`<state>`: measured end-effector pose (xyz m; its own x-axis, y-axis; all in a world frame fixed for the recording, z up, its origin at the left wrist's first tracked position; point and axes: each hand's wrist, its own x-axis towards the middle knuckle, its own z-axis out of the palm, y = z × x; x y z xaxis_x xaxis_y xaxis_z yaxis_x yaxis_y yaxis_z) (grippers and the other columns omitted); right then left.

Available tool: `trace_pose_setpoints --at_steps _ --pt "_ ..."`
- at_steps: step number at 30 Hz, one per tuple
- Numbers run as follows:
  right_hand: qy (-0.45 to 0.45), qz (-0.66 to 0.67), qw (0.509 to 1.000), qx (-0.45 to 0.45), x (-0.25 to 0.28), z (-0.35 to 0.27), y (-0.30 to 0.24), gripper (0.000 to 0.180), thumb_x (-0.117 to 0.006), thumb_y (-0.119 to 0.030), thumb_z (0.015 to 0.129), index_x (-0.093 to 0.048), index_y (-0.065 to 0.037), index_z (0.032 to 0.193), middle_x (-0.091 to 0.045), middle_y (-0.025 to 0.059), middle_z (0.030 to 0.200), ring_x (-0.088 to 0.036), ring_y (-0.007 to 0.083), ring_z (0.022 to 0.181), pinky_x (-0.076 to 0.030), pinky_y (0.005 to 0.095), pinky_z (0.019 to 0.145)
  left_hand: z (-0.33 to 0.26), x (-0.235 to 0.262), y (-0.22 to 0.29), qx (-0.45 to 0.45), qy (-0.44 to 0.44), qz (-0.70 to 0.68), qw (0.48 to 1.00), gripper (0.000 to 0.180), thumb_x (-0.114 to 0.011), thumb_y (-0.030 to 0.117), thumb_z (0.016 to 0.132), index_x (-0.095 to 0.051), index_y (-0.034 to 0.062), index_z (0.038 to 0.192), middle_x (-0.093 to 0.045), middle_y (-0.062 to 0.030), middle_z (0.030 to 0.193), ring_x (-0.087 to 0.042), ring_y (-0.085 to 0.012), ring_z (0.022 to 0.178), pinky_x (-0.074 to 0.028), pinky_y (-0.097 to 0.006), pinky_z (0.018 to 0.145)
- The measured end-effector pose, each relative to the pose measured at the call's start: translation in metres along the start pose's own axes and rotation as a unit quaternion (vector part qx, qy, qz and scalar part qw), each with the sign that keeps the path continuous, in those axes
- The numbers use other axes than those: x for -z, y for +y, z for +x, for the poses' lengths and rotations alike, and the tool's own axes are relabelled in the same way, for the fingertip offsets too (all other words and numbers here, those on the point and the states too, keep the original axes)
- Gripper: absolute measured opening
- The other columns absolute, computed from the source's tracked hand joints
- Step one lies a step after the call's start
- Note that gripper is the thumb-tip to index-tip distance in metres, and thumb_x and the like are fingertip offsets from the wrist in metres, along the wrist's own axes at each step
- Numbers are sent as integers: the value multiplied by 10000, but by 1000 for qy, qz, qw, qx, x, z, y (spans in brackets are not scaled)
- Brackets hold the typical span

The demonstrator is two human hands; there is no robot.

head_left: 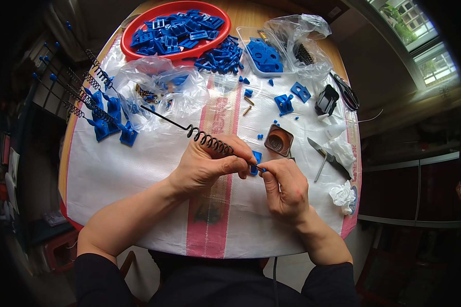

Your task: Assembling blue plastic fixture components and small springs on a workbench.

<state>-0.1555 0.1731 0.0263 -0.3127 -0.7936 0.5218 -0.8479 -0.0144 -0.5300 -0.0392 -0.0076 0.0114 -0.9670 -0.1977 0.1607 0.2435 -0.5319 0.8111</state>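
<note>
My left hand (210, 166) is closed round a black coil spring (210, 141), whose long straight end points to the upper left. The spring's other end runs out past my left fingertips toward my right hand (287, 189). There my right thumb and fingers pinch a small blue plastic piece (263, 170) at the wire's tip; most of it is hidden by the fingers. Just behind my fingertips shows a flat blue plastic plate (256, 157), partly covered by my left hand. A brown square-rimmed cup (279, 139) stands beyond my right hand.
A red basin (125, 43) of blue plates stands far left, near a heap of small blue parts (220, 55). Finished-looking spring pieces on blue bases (105, 125) stand left. At right lie a knife (333, 161), scissors (346, 92) and crumpled tissue (341, 196).
</note>
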Motion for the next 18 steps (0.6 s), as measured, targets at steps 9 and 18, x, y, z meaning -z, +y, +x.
trace_pose_setpoints --at_steps 9,18 --pt "-33 -10 999 -1 4 1 -2 102 -624 17 873 -654 9 970 -650 128 844 -621 288 749 -494 354 669 -2 0 -1 11 16 -10 1000 118 -697 -10 833 -703 -23 950 -646 -188 982 -650 -239 812 -532 -350 714" --pt "-15 -12 1000 14 3 2 -1 115 -672 11 846 -668 -3 960 -649 126 849 -622 270 730 -496 338 628 -2 -1 3 13 -2 4 1000 113 -750 28 826 -733 10 936 -659 -97 992 -637 -140 843 -527 -254 727"
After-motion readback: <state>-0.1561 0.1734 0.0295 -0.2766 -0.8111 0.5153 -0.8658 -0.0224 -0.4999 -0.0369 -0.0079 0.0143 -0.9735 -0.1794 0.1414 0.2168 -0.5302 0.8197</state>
